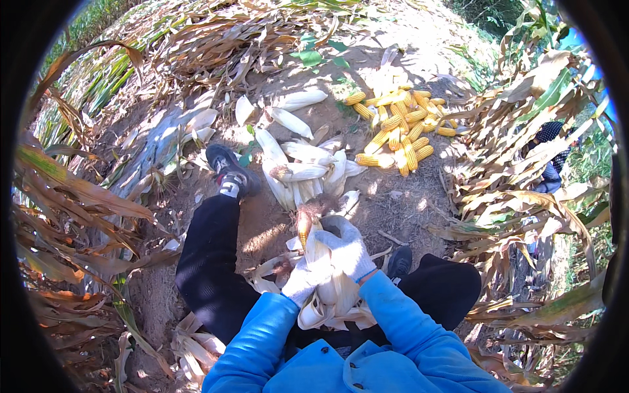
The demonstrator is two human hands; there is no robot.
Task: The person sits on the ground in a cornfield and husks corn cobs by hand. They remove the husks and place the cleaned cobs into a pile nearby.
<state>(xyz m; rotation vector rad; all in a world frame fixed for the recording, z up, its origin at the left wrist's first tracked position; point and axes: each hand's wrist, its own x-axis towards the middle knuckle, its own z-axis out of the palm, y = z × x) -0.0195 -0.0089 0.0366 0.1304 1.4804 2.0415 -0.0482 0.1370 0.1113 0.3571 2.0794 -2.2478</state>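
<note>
Both my hands wear pale knitted gloves and hold one ear of corn (303, 231) between my legs. Its husk is partly peeled, showing yellow kernels at the upper end, with brown silk on top. My left hand (305, 281) grips the husk low on the ear. Above it and to the right, my right hand (347, 248) closes around the husk near the exposed kernels. Peeled husk leaves (314, 314) hang beneath my hands. Just ahead lie several ears in pale husks (307, 153). Beyond them to the right is a pile of husked yellow corn ears (403, 118).
Dry corn stalks and leaves (521, 216) stand along the right, with a person in dark dotted clothing (553, 147) partly hidden behind them. More dry leaves (73, 216) crowd the left. Discarded husks (194, 346) lie at lower left, and flattened stalks (211, 44) cover the ground ahead.
</note>
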